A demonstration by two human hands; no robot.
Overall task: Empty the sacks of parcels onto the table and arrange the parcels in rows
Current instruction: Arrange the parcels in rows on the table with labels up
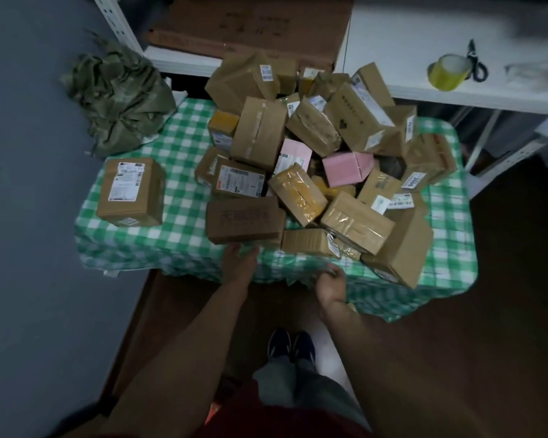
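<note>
A heap of several cardboard parcels (314, 159), two of them pink, covers the middle and right of the table with the green checked cloth (178, 245). One labelled parcel (130, 192) stands alone at the left. A crumpled green sack (117, 96) lies at the table's far left corner. My left hand (239, 263) is at the front edge, fingers apart, touching the lower edge of a dark brown parcel (244, 219). My right hand (331, 284) is curled at the front edge, pinching the wrinkled cloth below the heap.
White shelving (424, 58) stands behind the table with a yellow tape roll (448, 71) and scissors (475, 63) on it. A large flat carton (250, 23) leans at the back. A grey wall is on the left. A box (399, 245) overhangs the front right edge.
</note>
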